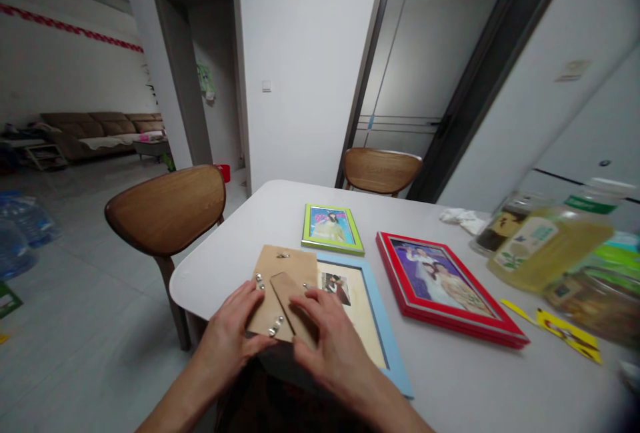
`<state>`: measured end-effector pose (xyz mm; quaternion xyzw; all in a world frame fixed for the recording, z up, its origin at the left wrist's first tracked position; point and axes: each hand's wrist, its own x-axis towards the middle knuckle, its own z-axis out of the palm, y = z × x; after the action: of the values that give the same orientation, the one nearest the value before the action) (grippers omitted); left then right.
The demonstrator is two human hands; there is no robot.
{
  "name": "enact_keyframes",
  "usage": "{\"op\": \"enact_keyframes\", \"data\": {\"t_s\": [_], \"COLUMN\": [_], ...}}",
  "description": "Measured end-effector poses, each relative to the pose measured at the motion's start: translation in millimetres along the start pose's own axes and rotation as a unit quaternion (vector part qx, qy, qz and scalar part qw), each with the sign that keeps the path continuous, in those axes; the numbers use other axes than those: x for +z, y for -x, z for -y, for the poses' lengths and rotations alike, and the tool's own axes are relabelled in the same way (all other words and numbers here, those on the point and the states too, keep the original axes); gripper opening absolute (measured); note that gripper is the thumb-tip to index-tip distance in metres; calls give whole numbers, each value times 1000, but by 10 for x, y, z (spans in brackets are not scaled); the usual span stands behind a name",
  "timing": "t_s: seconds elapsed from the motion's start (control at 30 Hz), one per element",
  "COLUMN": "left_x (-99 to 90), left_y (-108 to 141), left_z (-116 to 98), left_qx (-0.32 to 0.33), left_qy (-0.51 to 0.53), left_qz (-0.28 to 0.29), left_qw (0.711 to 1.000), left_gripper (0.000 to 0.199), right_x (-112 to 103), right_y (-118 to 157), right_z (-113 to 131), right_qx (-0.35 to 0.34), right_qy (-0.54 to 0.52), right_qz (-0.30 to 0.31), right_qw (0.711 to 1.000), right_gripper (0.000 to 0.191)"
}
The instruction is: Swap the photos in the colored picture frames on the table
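Note:
A brown backing board (267,261) with metal clips and a folded-down stand lies at the front edge of the white table, partly over a light blue picture frame (377,300). My left hand (233,326) grips the board's left side, with the fingers on top and the thumb at its near edge. On the right side, my right hand (330,336) holds the board, its fingers resting on the stand and near a clip. The blue frame shows a cream mat and a small photo. My right hand covers part of it.
A green frame (333,228) and a thick red frame (445,280) lie on the table (215,263). Jars, an oil bottle (555,240), tissue (463,218) and yellow pieces (570,334) are at the right. Wooden chairs (170,210) stand at the left and far side.

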<state>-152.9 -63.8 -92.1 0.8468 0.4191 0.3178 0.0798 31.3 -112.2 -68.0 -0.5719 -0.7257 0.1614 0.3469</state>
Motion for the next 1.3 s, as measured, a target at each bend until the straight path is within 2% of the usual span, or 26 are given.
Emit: {"op": "enact_keyframes", "data": {"t_s": [0.17, 0.3, 0.4, 0.57, 0.7, 0.77, 0.87, 0.97, 1.2, 1.3], "left_x": [289, 493, 546, 527, 516, 514, 511, 506, 492, 493], "left_y": [-184, -265, -259, -196, -159, -152, -157, -168, -170, -169], "left_z": [-532, -674, -660, -596, -560, -544, -519, -497, -500, -500], "left_qx": [21, 2, -6, 8, 26, 26, 24, 22, 19, 16], "left_qy": [82, 108, 103, 94, 88, 90, 97, 104, 110, 110], "left_qz": [72, 131, 148, 153, 189, 204, 218, 220, 217, 217], "left_qw": [994, 985, 984, 984, 978, 974, 971, 970, 970, 970], "left_gripper": [54, 50, 45, 37, 48, 46, 33, 29, 30, 31], "right_x": [-461, -551, -472, -284, -244, -256, -273, -280, -318, -345], "right_y": [312, 417, 426, 401, 385, 384, 382, 376, 377, 323], "right_z": [-414, -635, -720, -806, -821, -796, -739, -690, -626, -721], "right_qx": [75, 104, 81, 39, 14, -10, -65, -100, -117, -84], "right_qy": [58, 93, 106, 139, 175, 189, 201, 205, 195, 190], "right_qz": [10, 13, 14, -2, -24, -23, 8, 50, 80, 38], "right_qw": [995, 990, 991, 989, 984, 982, 977, 972, 970, 977], "right_gripper": [38, 37, 38, 37, 32, 29, 29, 30, 27, 30]}}
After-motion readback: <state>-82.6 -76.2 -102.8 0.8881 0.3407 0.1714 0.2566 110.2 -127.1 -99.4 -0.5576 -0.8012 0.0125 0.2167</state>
